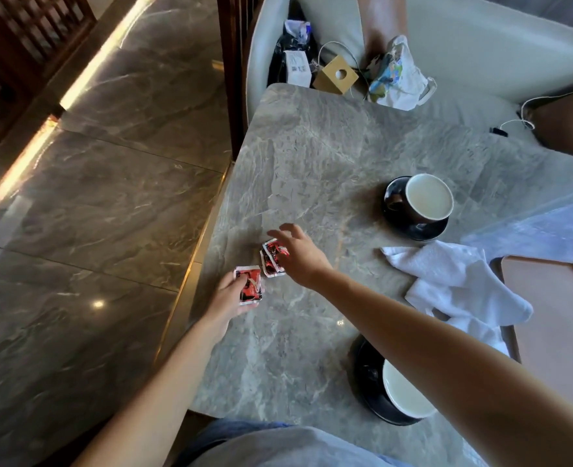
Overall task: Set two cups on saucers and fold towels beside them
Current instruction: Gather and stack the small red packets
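Two dark cups with white insides stand on dark saucers: the far cup (428,197) on its saucer (423,230), and the near cup (403,396), partly hidden by my right forearm, on its saucer (366,382). White towels (457,281) lie crumpled between them. My left hand (234,294) grips a red sachet (248,284) near the table's left edge. Above two more red sachets (271,257), my right hand (298,254) has its fingers spread and touches the upper one.
A brown tray (555,318) lies at the table's right edge under part of the towels. The grey marble table (329,156) drops off to a tiled floor on the left. A sofa behind holds a tissue box (335,74), bags and cables.
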